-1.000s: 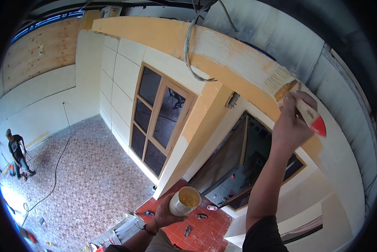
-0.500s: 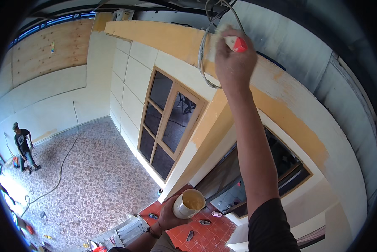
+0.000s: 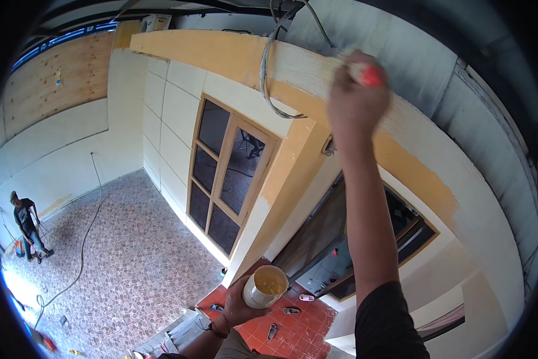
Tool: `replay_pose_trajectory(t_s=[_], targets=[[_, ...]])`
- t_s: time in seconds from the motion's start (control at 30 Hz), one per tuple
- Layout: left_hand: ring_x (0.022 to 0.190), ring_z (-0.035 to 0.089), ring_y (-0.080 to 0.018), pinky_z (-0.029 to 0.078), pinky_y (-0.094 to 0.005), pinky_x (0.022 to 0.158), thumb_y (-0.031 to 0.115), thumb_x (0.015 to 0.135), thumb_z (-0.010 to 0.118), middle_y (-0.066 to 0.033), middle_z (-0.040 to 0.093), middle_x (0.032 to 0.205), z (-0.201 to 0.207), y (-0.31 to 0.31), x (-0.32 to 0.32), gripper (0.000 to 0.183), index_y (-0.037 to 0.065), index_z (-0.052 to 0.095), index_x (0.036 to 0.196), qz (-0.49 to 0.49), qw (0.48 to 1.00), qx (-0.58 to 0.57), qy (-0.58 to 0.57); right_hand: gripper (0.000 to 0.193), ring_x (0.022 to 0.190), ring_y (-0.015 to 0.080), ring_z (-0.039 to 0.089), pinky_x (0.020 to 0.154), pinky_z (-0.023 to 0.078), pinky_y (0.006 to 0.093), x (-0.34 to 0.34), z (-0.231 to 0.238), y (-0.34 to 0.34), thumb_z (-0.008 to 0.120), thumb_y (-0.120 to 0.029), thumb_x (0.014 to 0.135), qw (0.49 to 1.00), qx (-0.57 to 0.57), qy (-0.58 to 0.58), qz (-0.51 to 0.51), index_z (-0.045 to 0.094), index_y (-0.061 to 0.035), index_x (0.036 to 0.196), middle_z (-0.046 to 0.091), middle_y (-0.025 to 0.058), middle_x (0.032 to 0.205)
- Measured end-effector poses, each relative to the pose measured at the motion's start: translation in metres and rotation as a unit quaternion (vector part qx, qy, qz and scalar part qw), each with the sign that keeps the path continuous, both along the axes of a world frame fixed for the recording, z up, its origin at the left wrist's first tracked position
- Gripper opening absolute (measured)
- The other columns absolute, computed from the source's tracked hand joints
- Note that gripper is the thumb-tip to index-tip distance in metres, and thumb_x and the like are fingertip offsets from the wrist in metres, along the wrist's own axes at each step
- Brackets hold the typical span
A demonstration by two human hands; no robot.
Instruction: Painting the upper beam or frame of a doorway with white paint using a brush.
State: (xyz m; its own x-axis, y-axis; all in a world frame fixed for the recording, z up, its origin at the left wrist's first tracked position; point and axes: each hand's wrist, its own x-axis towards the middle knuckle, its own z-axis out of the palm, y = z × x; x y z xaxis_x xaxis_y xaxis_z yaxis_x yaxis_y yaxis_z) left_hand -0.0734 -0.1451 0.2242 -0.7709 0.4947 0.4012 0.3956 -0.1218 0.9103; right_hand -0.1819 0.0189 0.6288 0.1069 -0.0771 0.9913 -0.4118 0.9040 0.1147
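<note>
My right hand [image 3: 354, 107], slightly blurred, is raised against the long beam [image 3: 212, 52] and closed round a paintbrush [image 3: 371, 75] with a red handle end. Pale bristles show faintly beside the knuckles, near the beam's top edge. That stretch of beam is streaked whitish, while orange-yellow covers the far part and the lower band. Low in the view, my left hand [image 3: 238, 306] grips a pale round paint container [image 3: 255, 297] from its left side. Yellowish cream paint is visible inside its open top.
A looped cable [image 3: 264, 78] hangs over the beam left of my right hand. Far below are a wood-framed door [image 3: 227, 173], red tiles [image 3: 287, 335] with several sandals, and a patterned floor [image 3: 143, 239] with a hose [image 3: 83, 251]. A person [image 3: 26, 224] stands far left.
My right hand has moved right along the beam with the paintbrush, away from the hanging cable. The view has shifted slightly. My left hand still holds the paint container low down.
</note>
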Motion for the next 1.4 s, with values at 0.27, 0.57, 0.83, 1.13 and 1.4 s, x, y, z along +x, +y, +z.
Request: replay_pose_trajectory(t_s=[0.27,0.57,0.83,1.13,1.4], targets=[[0.108,0.064,-0.0244,0.053,-0.0389,0.092,0.029,0.051,0.095,-0.0123,0.064,0.117,0.01,0.03,0.006,0.091,0.004,0.05,0.127,-0.086,0.996,0.003,-0.008,0.021,0.089,0.0285,0.066,0.079,0.053,0.0351,0.047,-0.014,0.022,0.068,0.002,0.079,0.993,0.037,-0.02,-0.107,0.059,-0.0061,0.096,0.063,0.0134,0.096],[0.108,0.064,-0.0247,0.053,-0.0385,0.09,0.027,0.052,0.094,-0.0119,0.064,0.117,0.0,0.037,0.0,0.09,0.006,0.049,0.128,-0.123,0.992,-0.007,-0.019,0.016,0.088,0.0243,0.062,0.078,0.053,0.0326,0.241,-0.037,0.024,0.06,0.008,0.084,0.944,-0.039,0.032,-0.326,0.056,-0.0015,0.096,0.057,0.0119,0.098],[0.108,0.064,-0.0262,0.053,-0.039,0.091,0.026,0.052,0.094,-0.0129,0.064,0.117,-0.003,0.026,0.002,0.092,0.006,0.048,0.128,-0.088,0.996,-0.01,-0.018,0.024,0.09,0.0377,0.062,0.074,0.054,0.0458,0.032,-0.032,-0.049,0.06,-0.001,0.076,0.881,0.043,-0.237,-0.407,0.066,-0.0006,0.099,0.055,0.0224,0.101],[0.106,0.065,-0.0274,0.053,-0.0398,0.091,0.027,0.051,0.095,-0.0142,0.065,0.117,-0.018,0.0,0.003,0.094,0.005,0.048,0.13,-0.02,0.999,-0.033,-0.028,0.012,0.082,0.0344,0.063,0.071,0.052,0.0422,-0.092,0.003,-0.075,0.061,-0.011,0.081,0.963,0.088,-0.098,-0.237,0.066,-0.0027,0.088,0.062,0.0167,0.085],[0.105,0.065,-0.0243,0.053,-0.0385,0.09,0.026,0.05,0.095,-0.0132,0.066,0.114,-0.016,-0.002,-0.001,0.091,0.003,0.051,0.127,-0.016,1.0,-0.012,-0.019,0.019,0.091,0.0221,0.065,0.085,0.052,0.0312,0.091,-0.024,0.046,0.066,0.008,0.078,0.999,-0.036,-0.019,-0.028,0.06,-0.0037,0.092,0.064,0.0095,0.095]])
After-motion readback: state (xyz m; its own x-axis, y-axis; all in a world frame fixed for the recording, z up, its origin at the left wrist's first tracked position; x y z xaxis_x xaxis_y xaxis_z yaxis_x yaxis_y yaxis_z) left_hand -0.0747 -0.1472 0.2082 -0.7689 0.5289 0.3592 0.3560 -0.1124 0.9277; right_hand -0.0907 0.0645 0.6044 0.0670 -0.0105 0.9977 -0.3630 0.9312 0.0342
